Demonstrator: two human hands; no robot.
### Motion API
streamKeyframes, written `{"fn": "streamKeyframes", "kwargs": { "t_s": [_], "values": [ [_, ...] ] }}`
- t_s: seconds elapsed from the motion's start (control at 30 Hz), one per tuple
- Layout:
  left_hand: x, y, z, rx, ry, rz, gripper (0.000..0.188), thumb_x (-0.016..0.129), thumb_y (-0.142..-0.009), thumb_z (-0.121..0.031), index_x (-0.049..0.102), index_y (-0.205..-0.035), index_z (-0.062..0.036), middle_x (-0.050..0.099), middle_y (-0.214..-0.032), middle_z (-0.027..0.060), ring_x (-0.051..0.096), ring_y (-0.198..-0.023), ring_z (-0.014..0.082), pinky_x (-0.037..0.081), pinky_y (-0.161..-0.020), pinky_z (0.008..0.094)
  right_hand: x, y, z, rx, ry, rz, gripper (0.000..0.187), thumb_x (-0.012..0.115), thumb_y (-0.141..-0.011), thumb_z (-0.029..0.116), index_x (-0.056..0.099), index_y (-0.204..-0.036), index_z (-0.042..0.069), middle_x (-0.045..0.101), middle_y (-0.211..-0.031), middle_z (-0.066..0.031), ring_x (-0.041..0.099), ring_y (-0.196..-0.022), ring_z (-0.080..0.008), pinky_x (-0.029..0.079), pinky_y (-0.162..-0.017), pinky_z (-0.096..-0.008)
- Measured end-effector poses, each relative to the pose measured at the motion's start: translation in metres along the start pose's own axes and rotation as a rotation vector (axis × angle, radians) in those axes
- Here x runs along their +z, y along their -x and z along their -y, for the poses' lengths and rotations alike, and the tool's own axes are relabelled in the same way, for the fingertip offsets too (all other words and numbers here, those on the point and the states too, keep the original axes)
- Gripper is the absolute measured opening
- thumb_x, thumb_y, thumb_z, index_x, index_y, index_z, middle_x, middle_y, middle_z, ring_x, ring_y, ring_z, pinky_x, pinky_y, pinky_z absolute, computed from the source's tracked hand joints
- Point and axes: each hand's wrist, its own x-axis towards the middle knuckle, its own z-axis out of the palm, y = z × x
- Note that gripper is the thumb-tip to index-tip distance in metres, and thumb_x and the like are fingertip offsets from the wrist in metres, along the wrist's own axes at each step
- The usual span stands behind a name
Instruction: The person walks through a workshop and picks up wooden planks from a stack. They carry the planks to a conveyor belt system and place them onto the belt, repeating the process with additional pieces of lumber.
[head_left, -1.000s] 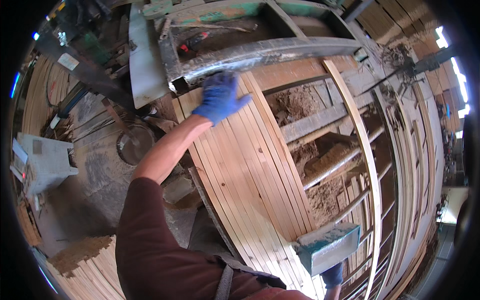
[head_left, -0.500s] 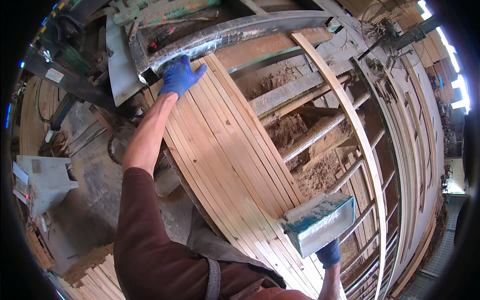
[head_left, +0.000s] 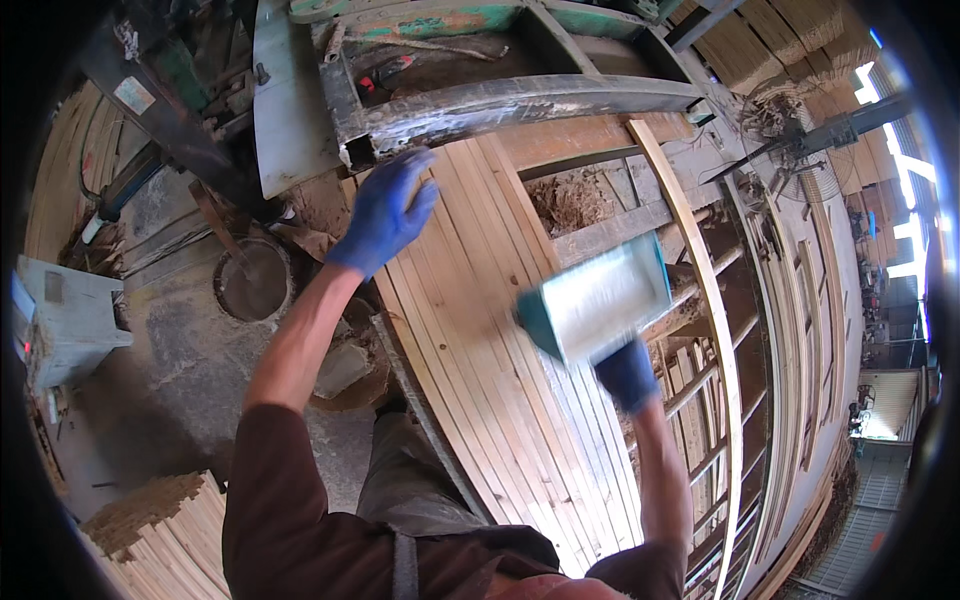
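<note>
Round pan at left centre, contents unclear. Left hand spread flat on slats. Right hand, pinching block, has risen from lower right to centre.

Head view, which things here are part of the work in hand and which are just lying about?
In use:
- wooden slats, under the left hand
- teal block, held by the right hand
- grey machine bar at the slats' far end

Lying about:
- stacked slats on the floor
- round pan
- grey box
</note>
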Motion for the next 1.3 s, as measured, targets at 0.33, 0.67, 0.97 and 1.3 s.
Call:
{"fn": "streamKeyframes", "kwargs": {
  "t_s": [0.33,0.67,0.97,1.3],
  "values": [
    [-0.083,0.251,-0.036,-0.900,0.502,-0.035,0.028,0.060,-0.101,-0.024,0.064,-0.116,-0.0007,0.069,-0.116,0.0126,0.067,-0.102,0.0181,0.053,-0.088,0.0313,0.053,-0.261,0.082,0.099,-0.126,-0.066,0.023,0.060,-0.094,0.029,0.059,-0.091,0.006,0.052,-0.057,-0.0034,0.050,-0.040,-0.0149,0.043,-0.036,-0.0311],
    [-0.063,0.437,-0.077,-1.053,0.557,0.187,0.027,0.055,-0.100,-0.025,0.069,-0.102,-0.0016,0.070,-0.093,0.0098,0.068,-0.086,0.0179,0.054,-0.076,0.0332,0.025,0.166,-0.018,-0.118,0.578,0.298,0.044,0.041,-0.099,0.013,0.048,-0.142,0.004,0.048,-0.147,-0.0183,0.040,-0.139,-0.0300,0.029,-0.118,-0.0435],
    [-0.106,0.553,-0.123,-1.841,0.593,0.478,0.021,0.051,-0.100,-0.020,0.066,-0.099,-0.0070,0.070,-0.082,0.0109,0.069,-0.067,0.0213,0.053,-0.060,0.0378,-0.022,0.446,-0.005,0.474,0.163,0.298,0.039,0.060,-0.085,0.017,0.065,-0.123,0.007,0.067,-0.121,-0.0186,0.061,-0.116,-0.0388,0.048,-0.099,-0.0474],
    [-0.075,0.396,0.020,-1.506,1.119,0.088,0.058,0.043,-0.103,-0.053,0.059,-0.133,-0.0066,0.072,-0.111,0.0118,0.070,-0.100,0.0247,0.056,-0.090,0.0401,0.045,-0.065,0.122,0.172,-0.090,0.256,0.032,0.052,-0.099,0.028,0.058,-0.120,0.005,0.059,-0.065,-0.0072,0.057,-0.051,-0.0174,0.049,-0.048,-0.0362]
  ]
}}
